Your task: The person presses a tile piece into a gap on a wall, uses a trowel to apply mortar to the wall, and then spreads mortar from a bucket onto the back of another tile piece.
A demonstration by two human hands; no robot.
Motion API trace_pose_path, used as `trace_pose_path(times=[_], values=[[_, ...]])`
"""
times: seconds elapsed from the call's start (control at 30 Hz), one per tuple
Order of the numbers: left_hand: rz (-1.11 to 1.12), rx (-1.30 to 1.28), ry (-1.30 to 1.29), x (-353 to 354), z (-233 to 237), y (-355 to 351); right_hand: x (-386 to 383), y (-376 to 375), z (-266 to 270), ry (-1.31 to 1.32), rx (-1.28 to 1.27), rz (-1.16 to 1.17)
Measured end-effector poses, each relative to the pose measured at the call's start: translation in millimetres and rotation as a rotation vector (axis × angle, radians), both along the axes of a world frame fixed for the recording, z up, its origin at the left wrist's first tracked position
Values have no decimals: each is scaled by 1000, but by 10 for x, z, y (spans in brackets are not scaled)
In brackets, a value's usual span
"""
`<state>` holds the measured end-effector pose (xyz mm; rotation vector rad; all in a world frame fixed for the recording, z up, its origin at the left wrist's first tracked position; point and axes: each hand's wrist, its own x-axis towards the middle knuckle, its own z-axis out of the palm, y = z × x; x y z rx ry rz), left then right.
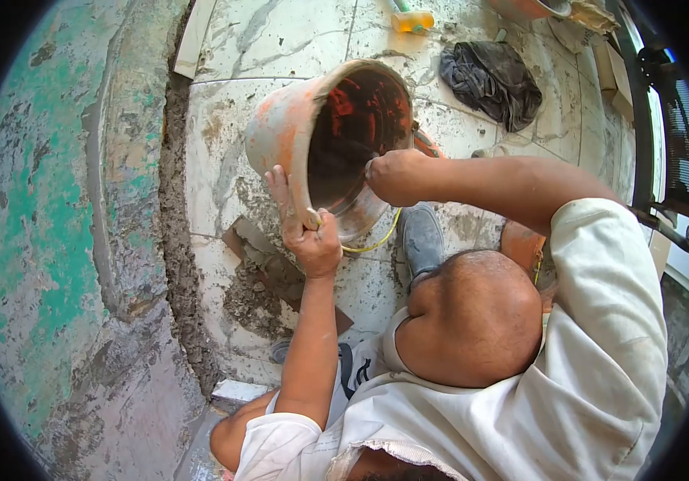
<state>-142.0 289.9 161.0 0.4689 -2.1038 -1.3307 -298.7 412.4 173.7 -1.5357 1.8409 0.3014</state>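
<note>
An orange plastic bucket (292,128), smeared with grey mortar, is held tilted above the floor with its mouth facing me. My left hand (311,236) is shut on the near rim, thumb outside the wall. At the right side of the mouth, my right hand (396,176) is closed on the rim, with the fingers curled into the opening. The inside looks dark and wet at the bottom. A bare head (473,321) and white-shirted shoulders fill the lower right, below the camera.
Grey mortar (252,301) lies on the marbled floor tiles (272,40) under the bucket. A green, worn wall (48,240) runs along the left with a mortar-filled gap. There are also a grey shoe (422,236), a yellow cord (376,243), a dark cloth (493,80) and a metal railing (647,120).
</note>
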Motion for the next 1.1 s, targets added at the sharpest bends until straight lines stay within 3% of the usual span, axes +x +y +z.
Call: trace_pose_path(times=[0.1, 0.23, 0.3, 0.43, 0.5, 0.53, 0.6, 0.67, 0.8, 1.0, 1.03, 1.07, 1.1], values=[[87, 212, -103, 150, -187, -114, 130, -203, 304, -240, 37, -67], [84, 323, -99, 211, -179, -265, 280, -374, 453, -297, 64, -113], [140, 463, -14, 186, -134, -241, 354, -392, 485, -376, -7, -307], [178, 571, 44, 161, -85, -316, 388, -508, 354, -446, -87, -379], [204, 586, 76, 138, -63, -417, 355, -438, 260, -716, -255, -606], [222, 622, 109, 83, -35, -478, 312, -426, 275, -711, -272, -583], [239, 653, 153, -14, -4, -608, 275, -362, 297, -971, -253, -856], [197, 872, 203, -133, -13, -785, 162, -285, 294, -926, -321, -809], [148, 1036, 170, -342, -62, -1089, -38, -89, 627, -824, -406, -856], [36, 988, -7, -245, -186, -1422, -100, 95, 774, -803, -487, -953], [125, 833, -13, -137, -203, -1437, -87, 96, 762, -838, -524, -992], [152, 837, -16, 47, -212, -1476, -66, 104, 743, -878, -552, -1033], [361, 660, -225, 330, -305, -1568, -65, 111, 722, -872, -542, -1041]])
